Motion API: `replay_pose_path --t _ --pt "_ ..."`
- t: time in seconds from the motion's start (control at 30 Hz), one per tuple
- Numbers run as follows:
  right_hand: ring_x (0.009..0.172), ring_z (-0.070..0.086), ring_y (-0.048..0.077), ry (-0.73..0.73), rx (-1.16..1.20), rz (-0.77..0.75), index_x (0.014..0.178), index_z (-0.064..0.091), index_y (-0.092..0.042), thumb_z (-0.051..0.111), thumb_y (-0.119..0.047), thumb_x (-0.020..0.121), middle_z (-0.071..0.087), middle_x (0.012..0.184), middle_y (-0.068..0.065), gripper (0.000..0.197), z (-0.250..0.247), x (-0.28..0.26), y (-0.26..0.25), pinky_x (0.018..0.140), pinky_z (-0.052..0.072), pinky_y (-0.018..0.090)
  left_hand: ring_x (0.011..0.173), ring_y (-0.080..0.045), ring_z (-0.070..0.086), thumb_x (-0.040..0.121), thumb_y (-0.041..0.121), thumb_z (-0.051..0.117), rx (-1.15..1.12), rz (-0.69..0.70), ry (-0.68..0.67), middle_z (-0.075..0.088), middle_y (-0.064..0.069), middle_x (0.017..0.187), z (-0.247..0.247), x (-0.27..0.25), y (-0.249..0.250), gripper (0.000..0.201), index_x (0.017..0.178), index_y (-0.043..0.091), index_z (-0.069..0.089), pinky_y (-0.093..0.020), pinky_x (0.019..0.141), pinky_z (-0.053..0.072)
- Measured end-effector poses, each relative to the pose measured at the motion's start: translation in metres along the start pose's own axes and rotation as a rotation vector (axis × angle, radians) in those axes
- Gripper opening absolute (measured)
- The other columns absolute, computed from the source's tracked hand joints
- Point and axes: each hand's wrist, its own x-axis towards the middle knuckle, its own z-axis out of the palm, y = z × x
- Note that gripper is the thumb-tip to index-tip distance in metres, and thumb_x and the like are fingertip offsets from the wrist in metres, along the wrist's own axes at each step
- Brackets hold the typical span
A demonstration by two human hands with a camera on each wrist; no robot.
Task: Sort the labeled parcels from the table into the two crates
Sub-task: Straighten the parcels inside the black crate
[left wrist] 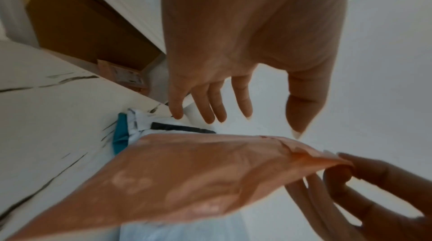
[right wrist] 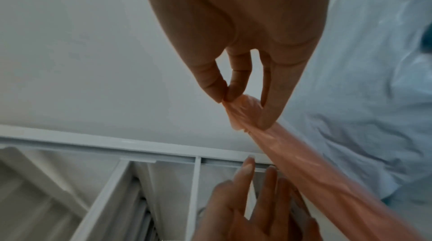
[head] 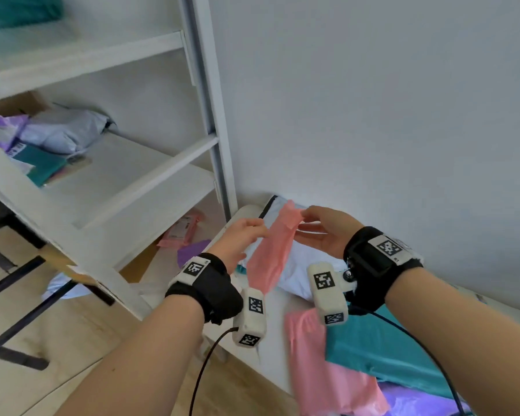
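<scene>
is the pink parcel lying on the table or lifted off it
Lifted. The pink parcel hangs in the air above the table, its top corner pinched by the right hand; the left hand is open beside it.

White shelving unit stands against wall.

Both forearms raised in front, wrists banded, palms facing each other. Right hand up by the wall, thumb and fingers pinching the top corner of a pink bag. Left hand just beside it, fingers straight and spread.
</scene>
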Motion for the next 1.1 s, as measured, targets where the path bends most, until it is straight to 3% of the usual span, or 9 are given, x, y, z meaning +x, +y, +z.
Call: replay_pose_path --t 0.1,0.3,0.43,0.53,0.63,0.73,0.83,1.0,1.1 --pt "0.084 0.065 0.029 -0.015 0.066 -0.058 0.086 0.059 0.0 0.053 0.003 0.09 0.059 0.092 0.016 0.008 0.006 -0.007 -0.016 0.066 0.061 0.033 0.121 -0.019 0.049 0.062 0.028 0.076 0.089 0.071 -0.072 0.054 -0.001 0.129 0.004 -0.002 0.016 0.077 0.133 0.023 0.049 -0.035 0.098 0.039" --pt "0.088 0.064 0.033 -0.022 0.085 -0.125 0.085 0.057 0.0 0.051 0.005 0.09 0.061 0.085 0.016 0.009 0.014 -0.023 -0.037 0.076 0.059 0.034 0.109 -0.013 0.048 0.078 0.01 0.076 0.373 0.293 -0.074 0.051 0.003 0.125 0.023 0.003 0.035 0.078 0.144 0.019 0.034 -0.025 0.088 0.04" --pt "0.083 0.065 0.031 -0.023 0.07 -0.164 0.095 0.06 0.005 0.052 0.002 0.091 0.061 0.095 0.021 0.009 0.008 -0.028 -0.048 0.068 0.061 0.031 0.071 -0.017 0.054 0.093 0.028 0.055 0.298 0.445 0.097 0.059 0.004 0.079 0.035 0.004 0.047 0.016 0.095 0.014 0.063 -0.027 0.058 0.041" --pt "0.083 0.067 0.029 0.02 -0.024 -0.205 0.093 0.064 -0.001 0.058 -0.008 0.091 0.064 0.094 0.016 0.011 -0.007 -0.032 -0.057 0.072 0.06 0.032 0.062 -0.023 0.037 0.093 0.029 0.047 0.357 0.507 0.142 0.041 0.002 0.06 0.038 0.014 0.057 0.034 0.062 0.017 0.043 -0.03 0.057 0.028" --pt "0.077 0.067 0.024 0.161 -0.035 -0.255 0.082 0.061 -0.005 0.06 -0.014 0.091 0.064 0.088 0.011 0.013 -0.027 -0.034 -0.064 0.068 0.058 0.03 0.066 -0.021 0.036 0.093 0.015 0.043 0.322 0.453 0.163 0.041 -0.002 0.065 0.039 0.027 0.066 0.027 0.066 0.017 0.042 -0.03 0.063 0.025" --pt "0.071 0.064 0.021 0.339 -0.043 -0.284 0.092 0.06 -0.006 0.062 -0.011 0.09 0.061 0.095 0.011 0.006 -0.048 -0.033 -0.069 0.057 0.053 0.027 0.076 -0.018 0.04 0.093 0.019 0.048 0.163 0.395 0.091 0.045 -0.004 0.081 0.045 0.037 0.071 0.009 0.085 0.018 0.05 -0.032 0.069 0.028" --pt "0.073 0.063 0.02 0.381 -0.085 -0.276 0.112 0.057 -0.007 0.065 -0.008 0.087 0.059 0.099 0.008 0.025 -0.062 -0.036 -0.07 0.057 0.051 0.026 0.081 -0.019 0.045 0.095 0.022 0.051 0.05 0.341 0.034 0.051 -0.005 0.087 0.054 0.04 0.074 0.007 0.091 0.018 0.056 -0.032 0.068 0.033" --pt "0.084 0.061 0.022 0.496 -0.514 -0.534 0.14 0.04 -0.023 0.071 -0.006 0.079 0.049 0.132 0.01 0.07 -0.071 -0.04 -0.078 0.058 0.049 0.028 0.064 -0.018 0.035 0.095 0.017 0.053 0.299 0.513 0.002 0.04 -0.006 0.068 0.066 0.035 0.085 0.021 0.074 0.013 0.049 -0.029 0.06 0.024" --pt "0.102 0.057 0.021 0.406 -0.925 -0.707 0.138 0.043 -0.035 0.073 -0.017 0.078 0.049 0.131 0.003 0.07 -0.066 -0.043 -0.087 0.079 0.052 0.037 0.06 -0.021 0.033 0.093 0.015 0.053 0.626 0.657 -0.074 0.034 0.002 0.055 0.075 0.031 0.093 0.042 0.054 0.02 0.038 -0.031 0.06 0.023"
